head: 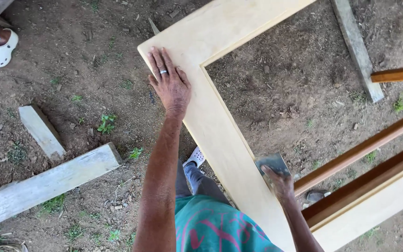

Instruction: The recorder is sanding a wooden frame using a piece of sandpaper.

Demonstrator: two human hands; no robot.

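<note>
Fingers of left hand (171, 84) flat on pale wood frame (220, 135); right hand (280, 183) grips grey sanding pad (271, 163).

Bare dirt (295, 93) inside frame (220, 135) being left open, right side being blocked by brown rails (360, 151), planks (47, 182) lying left.

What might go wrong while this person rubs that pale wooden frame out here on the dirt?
The frame seems held steady only by the flat left hand; a hard push might shift it. The right hand grips a grey sanding pad at the inner edge and might slip off. Loose planks by the person's feet look like trip hazards.
</note>
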